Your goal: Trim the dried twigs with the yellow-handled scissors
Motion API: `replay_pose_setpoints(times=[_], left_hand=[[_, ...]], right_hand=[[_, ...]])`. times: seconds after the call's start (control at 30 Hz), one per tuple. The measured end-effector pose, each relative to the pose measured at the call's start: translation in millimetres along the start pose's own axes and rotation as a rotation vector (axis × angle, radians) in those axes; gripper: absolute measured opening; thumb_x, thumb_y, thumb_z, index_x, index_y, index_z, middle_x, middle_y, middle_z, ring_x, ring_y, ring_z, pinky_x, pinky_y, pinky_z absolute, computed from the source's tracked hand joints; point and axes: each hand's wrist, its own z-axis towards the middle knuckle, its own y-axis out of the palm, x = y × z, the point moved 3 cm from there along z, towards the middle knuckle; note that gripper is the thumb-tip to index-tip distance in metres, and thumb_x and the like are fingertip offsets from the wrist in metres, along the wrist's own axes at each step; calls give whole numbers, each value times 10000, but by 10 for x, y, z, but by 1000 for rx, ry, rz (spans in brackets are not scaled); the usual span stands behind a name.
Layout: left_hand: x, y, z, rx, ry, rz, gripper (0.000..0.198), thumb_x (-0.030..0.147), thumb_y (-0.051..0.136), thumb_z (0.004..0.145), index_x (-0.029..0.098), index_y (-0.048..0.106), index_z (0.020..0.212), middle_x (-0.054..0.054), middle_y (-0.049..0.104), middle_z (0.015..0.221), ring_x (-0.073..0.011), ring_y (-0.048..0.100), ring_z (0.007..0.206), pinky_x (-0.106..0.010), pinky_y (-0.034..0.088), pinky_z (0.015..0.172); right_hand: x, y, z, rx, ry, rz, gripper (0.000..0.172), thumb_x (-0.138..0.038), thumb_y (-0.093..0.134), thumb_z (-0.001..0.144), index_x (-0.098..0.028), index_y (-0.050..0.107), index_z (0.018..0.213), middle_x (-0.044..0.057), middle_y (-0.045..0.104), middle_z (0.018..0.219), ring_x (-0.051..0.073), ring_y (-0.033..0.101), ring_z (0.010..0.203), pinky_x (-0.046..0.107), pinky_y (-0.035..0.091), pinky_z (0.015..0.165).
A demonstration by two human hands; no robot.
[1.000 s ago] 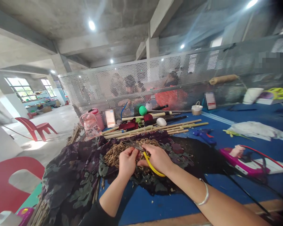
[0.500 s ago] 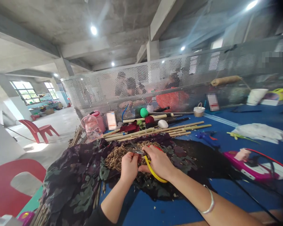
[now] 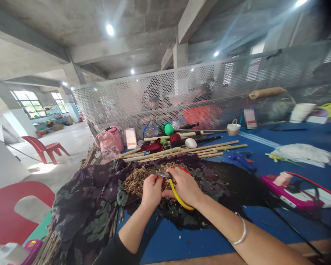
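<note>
My right hand (image 3: pixel 186 186) is closed round a pair of scissors (image 3: pixel 179 198) with a yellow and red handle; the metal blades point left, spread a little apart. Close against the blades, my left hand (image 3: pixel 151 191) has its thumb and fingers pinched together. What sits in that pinch is too small or too hidden to make out. Both hands are over a heap of dried brown plant bits (image 3: pixel 135 180), partly covered by them. Under the heap lies a dark flower-patterned cloth (image 3: pixel 82 198), spread across the blue table (image 3: pixel 179 246).
Behind the heap lie several bamboo sticks (image 3: pixel 223 148), a green ball (image 3: pixel 169 129) and a white ball (image 3: pixel 191 143). A blue glue gun (image 3: pixel 241 161) and a magenta device (image 3: pixel 287 195) are on the right. A perforated screen (image 3: pixel 121 99) stands behind, with people beyond it.
The view has shifted slightly. My hands keep almost the same place over the heap, with the scissors still in my right hand.
</note>
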Motion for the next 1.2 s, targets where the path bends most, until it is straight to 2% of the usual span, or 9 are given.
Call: replay_pose_setpoints(times=[0.17,0.33,0.43,0.53,0.73,0.9,1.07,1.2], left_hand=[[11,6,-11,-3,24,10,193,317,527,738,145,587,674,4,567,589,-106,492,533,-215,402,529],[101,-26,-41,-15,77,92,217,317,486,772,147,562,661,25,500,554,-94,440,527,-202,362,518],[110,-31,-40,-18,87,127,233,321,465,787,152,525,638,30,479,547,-91,427,523,-202,350,515],[61,-28,-15,-26,89,150,249,339,442,803,161,500,638,30,478,556,-94,427,522,-204,345,508],[-7,-93,26,60,121,342,239,313,428,802,168,513,632,24,505,526,-104,441,500,-215,323,497],[28,-133,29,64,188,428,242,308,456,791,160,564,631,9,546,552,-111,467,530,-218,339,524],[53,-117,23,44,211,338,232,321,457,805,160,561,673,10,544,581,-109,478,552,-213,363,532],[50,-71,23,-16,144,71,222,345,482,796,158,546,694,12,542,615,-106,505,582,-212,418,565]], right_hand=[[41,31,-1,-18,18,20,614,-539,622,670,-172,498,1147,91,592,953,235,597,877,335,461,765],[49,20,11,-23,21,42,603,-541,620,673,-183,514,1146,108,626,1035,255,593,972,347,452,820],[48,9,20,-47,22,50,547,-540,590,701,-194,535,1120,97,644,1029,246,610,943,325,465,776],[58,6,23,-80,43,21,511,-545,554,728,-198,549,1103,88,664,972,239,629,883,317,472,732],[67,-21,12,-66,10,-50,623,-581,572,690,-180,508,1162,112,621,1041,251,596,963,342,458,808],[79,-17,11,-68,27,-35,578,-567,569,706,-190,527,1143,107,631,1031,249,598,969,346,452,828],[79,-13,27,-57,42,7,511,-529,573,723,-209,549,1121,95,648,1041,244,605,968,342,454,823],[89,-15,33,-62,53,44,498,-509,572,730,-212,555,1130,96,634,1097,239,602,981,334,458,813]])
